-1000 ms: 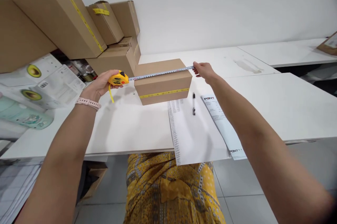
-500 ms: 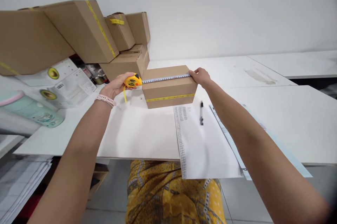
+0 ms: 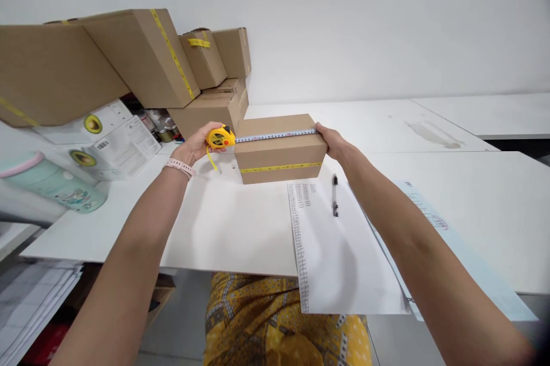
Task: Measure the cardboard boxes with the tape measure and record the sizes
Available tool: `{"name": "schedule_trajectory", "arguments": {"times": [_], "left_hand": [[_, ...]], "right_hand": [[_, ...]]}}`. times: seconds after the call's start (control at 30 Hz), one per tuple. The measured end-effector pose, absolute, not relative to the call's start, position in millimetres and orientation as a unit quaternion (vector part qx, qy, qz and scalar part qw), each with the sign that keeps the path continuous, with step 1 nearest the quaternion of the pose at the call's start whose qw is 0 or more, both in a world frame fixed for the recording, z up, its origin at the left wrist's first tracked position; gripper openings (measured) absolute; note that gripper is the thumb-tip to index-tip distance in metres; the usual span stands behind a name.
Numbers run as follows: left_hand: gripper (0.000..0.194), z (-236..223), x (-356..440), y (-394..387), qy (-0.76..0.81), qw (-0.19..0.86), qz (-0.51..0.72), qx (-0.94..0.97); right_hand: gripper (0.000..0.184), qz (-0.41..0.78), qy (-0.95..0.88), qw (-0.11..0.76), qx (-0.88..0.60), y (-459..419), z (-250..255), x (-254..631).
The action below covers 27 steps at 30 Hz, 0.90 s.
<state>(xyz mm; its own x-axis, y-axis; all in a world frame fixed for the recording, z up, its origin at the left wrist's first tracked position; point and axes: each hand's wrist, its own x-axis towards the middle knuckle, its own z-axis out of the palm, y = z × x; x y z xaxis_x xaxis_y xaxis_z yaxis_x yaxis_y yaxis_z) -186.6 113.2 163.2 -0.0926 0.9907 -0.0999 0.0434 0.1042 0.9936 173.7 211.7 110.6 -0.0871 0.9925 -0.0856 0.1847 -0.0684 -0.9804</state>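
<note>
A brown cardboard box [image 3: 281, 161] with a yellow tape strip along its front side sits on the white table. My left hand [image 3: 200, 141], with a pink band at the wrist, is closed around a yellow tape measure [image 3: 220, 137] at the box's left end. The tape's printed blade [image 3: 275, 137] is drawn out across the box top from left to right. At the right end my right hand [image 3: 333, 140] pinches the blade's end against the box edge; its fingertips are partly hidden behind the box. A yellow wrist strap [image 3: 212, 158] dangles from the tape measure.
Printed paper sheets [image 3: 326, 257] with a black-capped pen [image 3: 335, 195] lie in front of the box, a light blue sheet [image 3: 464, 251] to their right. Stacked cartons [image 3: 141, 56], avocado-printed boxes [image 3: 116, 140] and a mint tumbler [image 3: 64, 183] stand at the left.
The whole view has shifted slightly, so the scene sits lower. My right hand has come down a little around the box's right end. The blade stays stretched over the top.
</note>
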Motion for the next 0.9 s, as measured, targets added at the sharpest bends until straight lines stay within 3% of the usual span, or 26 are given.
{"name": "schedule_trajectory", "arguments": {"times": [0.13,0.3,0.6,0.9], "left_hand": [[0.04,163,-184,102,0.547,0.501,0.483,0.464],[0.041,159,-180,69,0.548,0.513,0.475,0.46],[0.04,164,-168,39,0.576,0.468,0.489,0.459],[0.05,161,-173,47,0.557,0.479,0.494,0.464]], "right_hand": [[0.026,0.549,-0.488,0.398,-0.55,191,117,174],[0.016,0.532,-0.473,0.4,-0.577,144,130,180],[0.037,0.549,-0.523,0.369,-0.537,115,118,203],[0.037,0.547,-0.492,0.368,-0.568,130,115,201]]}}
